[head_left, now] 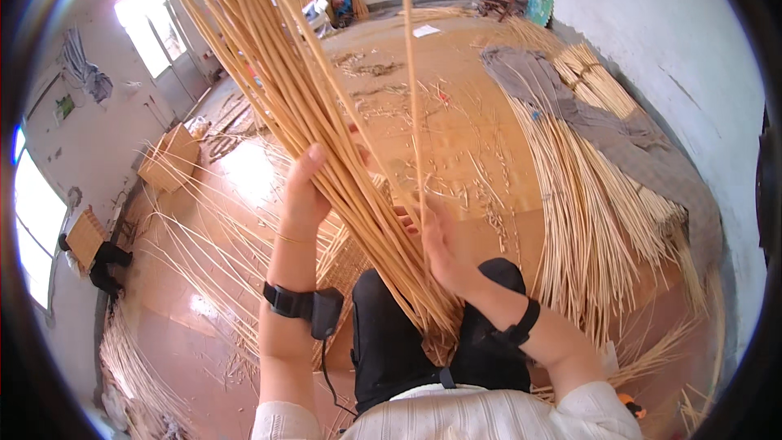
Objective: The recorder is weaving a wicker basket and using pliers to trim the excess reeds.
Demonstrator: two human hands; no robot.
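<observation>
A thick bundle of long tan wicker rods (281, 81) slants from the upper left down to my lap, its lower ends between my black-clad knees. My left hand (305, 191) is closed round the middle of it, thumb on top and fingertips showing on the far side. Lower down, my right hand (440, 244) lies against the bundle's right side, fingers closed on a single wicker rod (414, 81) that rises nearly upright, apart from the others. Its grip is partly hidden. Behind the bundle, a partly woven wicker piece (346, 273) rests on the floor, loose stakes spreading left.
Big rod bundles (570, 212) lie along the right wall, partly under a grey cloth (607, 122). Rod scraps (489, 204) litter the floor ahead. Left, a woven box (171, 159) and a chair (106, 265) stand by the wall. A cable (330, 383) hangs from my left wrist strap.
</observation>
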